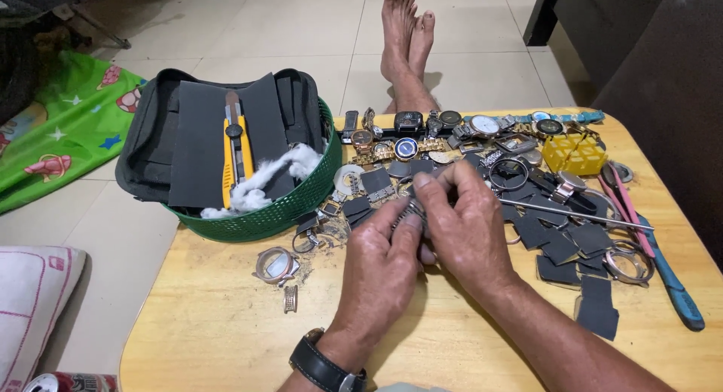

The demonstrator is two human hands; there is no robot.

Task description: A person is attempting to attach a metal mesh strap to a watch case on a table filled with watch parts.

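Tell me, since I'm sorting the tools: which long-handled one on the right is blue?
The outermost tool, lying nearest the table's right edge; the handles beside it are pink.

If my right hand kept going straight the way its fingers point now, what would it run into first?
The right hand points up and left across the wooden table. It would likely first meet the small dark grey sandpaper squares, then the round green plastic basket. Depth is hard to judge.
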